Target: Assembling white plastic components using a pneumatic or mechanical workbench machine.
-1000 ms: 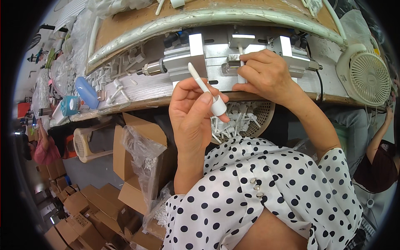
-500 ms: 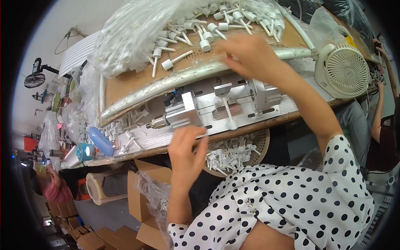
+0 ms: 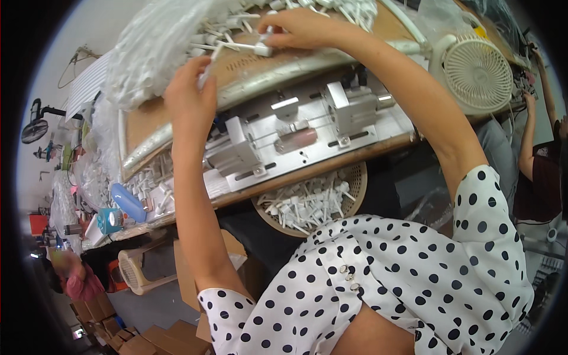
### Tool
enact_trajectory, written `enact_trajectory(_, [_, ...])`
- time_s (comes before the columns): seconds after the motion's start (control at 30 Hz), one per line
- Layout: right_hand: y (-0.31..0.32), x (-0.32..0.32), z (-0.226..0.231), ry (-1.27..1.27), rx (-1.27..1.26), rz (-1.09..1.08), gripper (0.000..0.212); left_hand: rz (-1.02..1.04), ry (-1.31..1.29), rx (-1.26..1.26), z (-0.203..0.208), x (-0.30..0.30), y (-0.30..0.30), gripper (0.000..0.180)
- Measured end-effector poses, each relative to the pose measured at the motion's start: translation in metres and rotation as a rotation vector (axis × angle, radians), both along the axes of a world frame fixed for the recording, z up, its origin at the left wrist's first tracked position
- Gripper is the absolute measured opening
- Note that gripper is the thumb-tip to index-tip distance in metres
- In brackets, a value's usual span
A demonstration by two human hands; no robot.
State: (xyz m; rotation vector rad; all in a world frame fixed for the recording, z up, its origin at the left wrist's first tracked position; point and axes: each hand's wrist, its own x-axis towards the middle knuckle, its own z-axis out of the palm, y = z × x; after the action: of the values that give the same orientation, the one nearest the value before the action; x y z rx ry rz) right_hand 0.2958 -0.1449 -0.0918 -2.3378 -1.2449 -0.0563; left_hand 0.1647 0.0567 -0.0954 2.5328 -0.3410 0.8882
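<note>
One white part with a cap and a thin stem (image 3: 262, 49) is at 12 o'clock of the view, over the brown board (image 3: 151, 123). The right hand (image 3: 305, 29) is at its 2 o'clock, with the fingers bent and the tips at the cap; whether they grip it, I cannot tell. The left hand (image 3: 190, 89) is at its 8 o'clock, thumb and forefinger near together beside a slim white piece; because of blur, I cannot tell if it is held. A heap of similar parts (image 3: 228, 25) lies at 11 o'clock, and a clear plastic bag (image 3: 139, 65) at 9. The metal fixture (image 3: 245, 151) stands toward 6 o'clock, above the round basket (image 3: 358, 192) of white parts; the fan (image 3: 478, 74) is at 3.
</note>
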Motion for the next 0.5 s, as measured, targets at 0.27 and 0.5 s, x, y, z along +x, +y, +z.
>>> enact_trajectory(0.27, [0.005,0.002,-0.005,-0.135,0.199,-0.115,0.023,0.097,0.105,-0.285,-0.071,-0.105,-0.12,0.017])
enact_trajectory(0.5, [-0.031,-0.051,0.012,-0.068,0.541,-0.008,0.028,0.098,0.051,-0.156,-0.079,-0.098,-0.123,0.018])
